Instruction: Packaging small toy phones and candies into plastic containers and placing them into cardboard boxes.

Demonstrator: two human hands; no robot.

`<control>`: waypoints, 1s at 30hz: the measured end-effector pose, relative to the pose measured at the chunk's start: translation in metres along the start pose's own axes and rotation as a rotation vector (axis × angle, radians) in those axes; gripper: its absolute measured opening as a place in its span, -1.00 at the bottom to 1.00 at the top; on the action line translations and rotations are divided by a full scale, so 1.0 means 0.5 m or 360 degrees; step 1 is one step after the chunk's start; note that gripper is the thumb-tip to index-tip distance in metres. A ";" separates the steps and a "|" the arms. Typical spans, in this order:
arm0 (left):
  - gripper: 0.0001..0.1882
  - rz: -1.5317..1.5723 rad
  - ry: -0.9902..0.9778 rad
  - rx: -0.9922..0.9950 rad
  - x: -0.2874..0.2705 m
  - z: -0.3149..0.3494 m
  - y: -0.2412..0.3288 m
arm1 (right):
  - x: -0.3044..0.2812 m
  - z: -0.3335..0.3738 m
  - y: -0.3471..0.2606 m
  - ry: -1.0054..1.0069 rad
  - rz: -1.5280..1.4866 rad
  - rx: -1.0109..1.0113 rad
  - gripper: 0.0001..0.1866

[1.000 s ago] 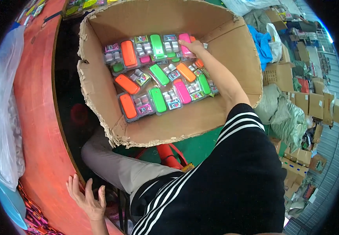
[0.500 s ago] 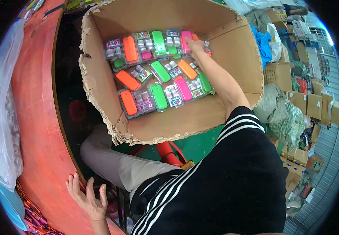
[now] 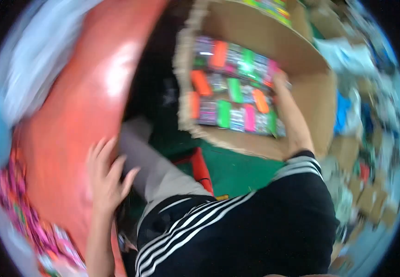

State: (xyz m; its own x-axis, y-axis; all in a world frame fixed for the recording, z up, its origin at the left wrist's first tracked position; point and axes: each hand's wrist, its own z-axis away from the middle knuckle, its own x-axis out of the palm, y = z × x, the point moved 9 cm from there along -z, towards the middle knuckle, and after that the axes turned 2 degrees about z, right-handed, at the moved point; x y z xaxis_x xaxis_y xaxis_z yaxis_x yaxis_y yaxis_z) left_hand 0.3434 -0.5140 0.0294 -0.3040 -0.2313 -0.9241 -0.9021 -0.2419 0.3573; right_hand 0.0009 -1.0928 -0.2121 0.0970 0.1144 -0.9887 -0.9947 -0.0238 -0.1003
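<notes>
My right hand (image 3: 280, 81) reaches into a large cardboard box (image 3: 313, 99) and is at the far right end of the packs in it, beside a pink case (image 3: 272, 70). Motion blur smears its fingers, so their grip is unclear. Rows of clear plastic packs with orange, green and pink cases, such as a green case (image 3: 235, 90) and an orange case (image 3: 261, 101), lie in the box. My left hand (image 3: 105, 177) is at the edge of the red tabletop (image 3: 66, 171), fingers spread, holding nothing.
Clear plastic bags (image 3: 43, 60) lie along the table's far left. Pink and orange items (image 3: 24, 207) are heaped at its near left corner. A red tubular leg (image 3: 200, 168) stands on the green floor (image 3: 234, 173). Cartons and sacks (image 3: 370, 198) are piled at the right.
The view has swung left, so the box appears further right and the picture is blurred. My left hand has moved up along the table edge. My right hand stays among the packs.
</notes>
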 end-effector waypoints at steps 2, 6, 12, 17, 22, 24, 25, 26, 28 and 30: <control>-0.64 0.0071 0.0064 0.0073 0.000 0.010 -0.007 | -0.017 0.049 -0.072 -0.0092 -0.0040 -0.0123 -0.55; -0.64 0.0158 0.0334 0.0116 -0.022 0.053 -0.007 | -0.246 0.206 -0.323 0.0269 -0.1279 -0.0999 -0.83; -0.67 0.0104 0.1034 0.0034 -0.090 0.135 -0.018 | -0.434 0.614 -0.680 -0.0199 -0.1873 -0.1738 -0.57; -0.52 -0.0539 0.1103 -0.1139 -0.216 0.452 -0.147 | -0.427 1.029 -0.805 -0.0815 -0.1705 -0.2420 -0.62; -0.38 -0.1054 0.0701 -0.2250 -0.266 0.982 -0.319 | -0.265 1.366 -0.856 -0.1734 -0.1067 -0.2427 -0.70; -0.29 -0.1121 0.0637 -0.2445 -0.257 1.100 -0.337 | -0.209 1.492 -0.881 -0.2114 -0.0951 -0.2322 -0.63; -0.24 -0.0891 0.0710 -0.2601 -0.258 1.131 -0.336 | -0.196 1.549 -0.898 -0.2186 -0.0915 -0.2311 -0.60; -0.21 -0.0765 0.0700 -0.2612 -0.237 1.197 -0.347 | -0.186 1.624 -0.914 -0.2288 -0.0866 -0.2339 -0.56; -0.21 -0.0646 0.0746 -0.2566 -0.222 1.229 -0.350 | -0.138 1.723 -0.968 -0.2306 -0.0943 -0.2375 -0.52; -0.22 -0.0624 0.0710 -0.2678 -0.188 1.294 -0.339 | -0.143 1.814 -0.979 -0.2259 -0.0840 -0.2364 -0.49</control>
State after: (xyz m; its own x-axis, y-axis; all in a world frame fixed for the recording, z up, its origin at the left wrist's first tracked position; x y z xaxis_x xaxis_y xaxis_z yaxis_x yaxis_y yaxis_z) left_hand 0.3270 0.1586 -0.0317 0.1864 -0.0731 -0.9798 0.4468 -0.8818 0.1508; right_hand 0.4494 -0.1884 0.0086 -0.5063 0.8437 -0.1785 -0.0565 -0.2391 -0.9694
